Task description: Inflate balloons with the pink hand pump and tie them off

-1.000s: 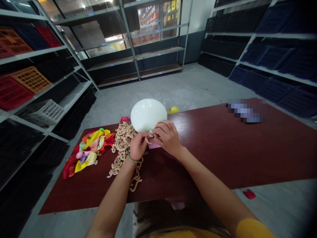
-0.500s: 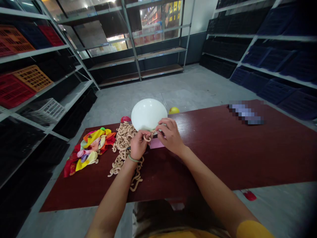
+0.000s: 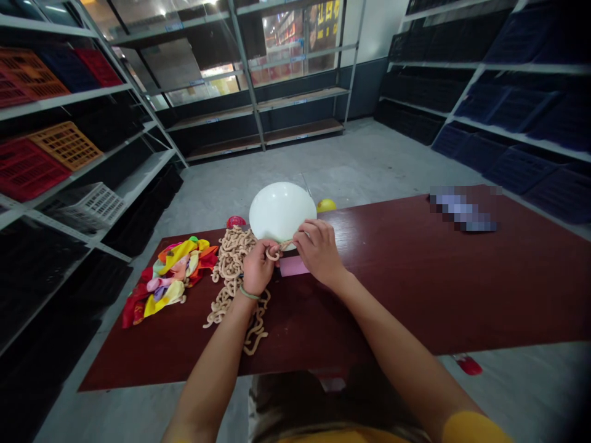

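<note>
My left hand [image 3: 258,267] is closed on a short beige cord [image 3: 273,253], whose end curls out by the thumb. The cord runs across to my right hand [image 3: 317,249], where the fingers pinch its other part. Right behind both hands is a white inflated balloon [image 3: 282,209]; its neck is hidden by the fingers and cord. Below the hands lies a pink item [image 3: 294,266], partly covered by my right hand. Beside my left wrist spreads a heap of curly beige cords [image 3: 233,252].
Colourful limp balloons [image 3: 178,271] lie at the left of the brown table [image 3: 415,277]. A blurred-out item [image 3: 462,210] rests at the far right. Beyond the table's far edge show a yellow balloon [image 3: 327,205] and a red one [image 3: 236,221]. Shelves with crates [image 3: 64,144] line the sides.
My right hand has drawn slightly away from the left, and the cord between them is stretched straighter. The whole view has shifted a little.
</note>
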Demonstrator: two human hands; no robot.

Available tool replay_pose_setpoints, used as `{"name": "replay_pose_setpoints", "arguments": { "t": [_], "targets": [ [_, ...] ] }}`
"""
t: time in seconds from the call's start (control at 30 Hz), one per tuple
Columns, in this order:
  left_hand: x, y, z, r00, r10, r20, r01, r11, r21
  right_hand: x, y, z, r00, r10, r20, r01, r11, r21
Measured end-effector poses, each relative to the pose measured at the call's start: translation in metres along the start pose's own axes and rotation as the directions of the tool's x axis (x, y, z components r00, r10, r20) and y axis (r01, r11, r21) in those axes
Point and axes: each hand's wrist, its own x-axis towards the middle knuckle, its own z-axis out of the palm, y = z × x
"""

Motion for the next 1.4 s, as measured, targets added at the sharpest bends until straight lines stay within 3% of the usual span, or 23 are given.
{"name": "replay_pose_setpoints", "arguments": {
  "t": [0.17,0.37,0.5,0.63,0.73,0.87,0.97,1.1,1.23,1.4],
  "targets": [
    [0.002,-0.002,0.0,0.999,-0.04,-0.008,0.04,0.999,0.016,-0.004,0.006,0.006,1.0,0.015,-0.027,-0.019,0.992,-0.128],
    [0.004,-0.003,0.0,0.999,-0.051,-0.008,0.051,0.999,-0.006,-0.006,0.007,0.007,0.998,0.034,-0.043,-0.039,0.992,-0.123],
    [0.005,-0.007,0.003,0.994,-0.107,-0.031,0.1,0.983,-0.155,-0.005,0.005,0.004,0.998,0.058,-0.019,-0.059,0.997,-0.041],
    [0.005,-0.011,0.005,0.991,-0.123,-0.046,0.103,0.945,-0.31,-0.007,0.005,0.003,0.999,0.048,0.004,-0.048,0.984,0.173],
    [0.005,-0.014,0.006,0.993,-0.113,-0.046,0.09,0.935,-0.342,-0.008,0.008,0.008,0.984,0.173,-0.042,-0.147,0.923,0.355],
    [0.006,-0.017,0.007,0.991,-0.124,-0.048,0.096,0.918,-0.384,-0.008,0.015,0.019,0.86,0.51,-0.008,-0.407,0.695,0.593],
    [0.006,-0.018,0.008,0.99,-0.135,-0.046,0.103,0.901,-0.421,-0.008,0.019,0.025,0.801,0.597,0.055,-0.474,0.575,0.667],
    [0.01,-0.014,0.009,0.989,-0.123,-0.078,0.078,0.899,-0.43,-0.01,0.02,0.03,0.825,0.559,0.084,-0.457,0.571,0.682],
    [0.028,-0.004,0.012,0.994,-0.026,-0.11,-0.015,0.936,-0.352,-0.01,0.02,0.032,0.84,0.536,0.084,-0.422,0.548,0.722],
    [0.059,0.004,0.02,0.996,0.017,0.089,0.012,0.947,-0.321,-0.008,0.021,0.029,0.85,0.519,0.084,-0.401,0.536,0.743]
  ]
}}
